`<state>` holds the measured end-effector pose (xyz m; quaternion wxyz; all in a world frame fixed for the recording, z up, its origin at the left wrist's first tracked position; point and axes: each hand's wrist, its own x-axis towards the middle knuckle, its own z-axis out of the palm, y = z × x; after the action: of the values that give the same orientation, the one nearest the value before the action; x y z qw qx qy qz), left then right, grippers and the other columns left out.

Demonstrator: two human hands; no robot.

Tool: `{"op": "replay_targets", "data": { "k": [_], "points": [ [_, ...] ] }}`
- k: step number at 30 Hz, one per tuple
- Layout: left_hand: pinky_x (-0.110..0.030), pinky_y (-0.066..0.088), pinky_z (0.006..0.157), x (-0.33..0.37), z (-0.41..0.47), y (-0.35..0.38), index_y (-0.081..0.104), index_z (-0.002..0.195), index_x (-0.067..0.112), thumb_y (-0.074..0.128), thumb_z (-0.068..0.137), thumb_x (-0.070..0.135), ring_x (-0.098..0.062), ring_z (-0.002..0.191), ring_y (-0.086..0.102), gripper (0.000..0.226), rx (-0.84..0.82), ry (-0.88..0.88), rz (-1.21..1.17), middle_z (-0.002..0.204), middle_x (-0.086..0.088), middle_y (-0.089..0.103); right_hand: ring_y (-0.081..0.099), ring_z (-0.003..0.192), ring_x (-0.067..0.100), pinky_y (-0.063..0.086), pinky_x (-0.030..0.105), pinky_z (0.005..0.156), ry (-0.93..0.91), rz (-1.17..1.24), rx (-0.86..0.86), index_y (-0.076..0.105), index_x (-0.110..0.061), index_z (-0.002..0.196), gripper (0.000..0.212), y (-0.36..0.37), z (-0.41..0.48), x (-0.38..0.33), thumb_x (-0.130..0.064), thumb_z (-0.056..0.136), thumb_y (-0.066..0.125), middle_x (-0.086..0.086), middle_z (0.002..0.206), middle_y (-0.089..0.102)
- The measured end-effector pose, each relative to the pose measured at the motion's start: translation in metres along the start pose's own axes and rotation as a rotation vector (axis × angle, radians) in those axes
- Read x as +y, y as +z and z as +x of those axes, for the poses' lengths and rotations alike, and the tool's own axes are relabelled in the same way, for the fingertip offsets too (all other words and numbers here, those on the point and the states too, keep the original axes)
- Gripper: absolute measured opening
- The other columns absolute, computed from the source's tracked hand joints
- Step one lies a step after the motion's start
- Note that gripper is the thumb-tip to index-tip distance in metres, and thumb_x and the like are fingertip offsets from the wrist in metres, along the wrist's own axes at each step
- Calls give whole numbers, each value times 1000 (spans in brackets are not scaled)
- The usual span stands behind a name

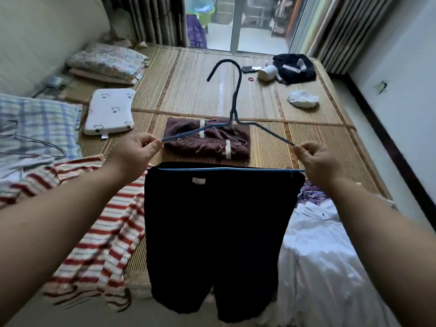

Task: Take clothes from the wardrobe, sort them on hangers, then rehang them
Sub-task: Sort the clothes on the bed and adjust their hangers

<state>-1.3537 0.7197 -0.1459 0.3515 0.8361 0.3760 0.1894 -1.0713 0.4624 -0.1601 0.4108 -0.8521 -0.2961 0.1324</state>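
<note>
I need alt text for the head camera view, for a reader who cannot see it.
Two bare hands, left hand and right hand, hold a blue wire hanger by its ends, with black shorts draped over its bar. Below lie a woven mat, a striped shirt and folded brown clothes.

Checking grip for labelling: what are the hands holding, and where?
A blue hanger carrying black shorts; left hand and right hand pinch its two shoulder ends.

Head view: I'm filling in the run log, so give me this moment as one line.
stage: hanging | left hand: pinches hanger left end | right hand: pinches right end | black shorts: draped over bottom bar | hook: points away
</note>
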Motion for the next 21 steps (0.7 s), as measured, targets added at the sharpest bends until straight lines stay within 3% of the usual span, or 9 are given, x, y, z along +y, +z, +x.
{"op": "replay_targets", "data": {
  "k": [6, 11, 14, 17, 21],
  "points": [
    [-33, 37, 72, -47, 72, 87, 60, 84, 24, 53, 94, 29, -28, 86, 56, 14, -37, -206, 134, 77, -1, 59, 53, 81, 23, 38, 31, 70, 162, -167, -161, 59, -21, 89, 22, 65, 73, 83, -38, 96, 47, -1, 75, 55],
    [-36, 43, 83, -91, 123, 160, 68, 95, 18, 53, 93, 31, -34, 99, 58, 20, -80, -339, 275, 98, -13, 67, 55, 93, 27, 37, 31, 74, 230, -319, -269, 61, -14, 106, 31, 121, 137, 146, -37, 98, 41, 9, 100, 62],
    [-38, 43, 91, -122, 143, 194, 68, 97, 24, 51, 92, 35, -36, 106, 53, 21, -75, -411, 312, 104, -17, 63, 55, 90, 27, 45, 37, 78, 319, -384, -285, 57, -21, 104, 30, 156, 166, 175, -42, 98, 36, 9, 101, 62],
    [-37, 36, 98, -137, 159, 225, 67, 107, 21, 48, 94, 33, -38, 115, 44, 25, -17, -497, 334, 116, -25, 53, 50, 84, 25, 39, 33, 70, 388, -415, -310, 53, -19, 106, 30, 188, 186, 196, -40, 99, 33, 10, 103, 59],
    [-34, 34, 103, -151, 164, 251, 57, 123, 22, 60, 88, 31, -35, 119, 44, 36, -14, -484, 311, 125, -20, 46, 54, 89, 24, 43, 33, 70, 465, -360, -304, 53, -19, 116, 30, 213, 201, 217, -37, 99, 37, 9, 104, 58]
  ]
}}
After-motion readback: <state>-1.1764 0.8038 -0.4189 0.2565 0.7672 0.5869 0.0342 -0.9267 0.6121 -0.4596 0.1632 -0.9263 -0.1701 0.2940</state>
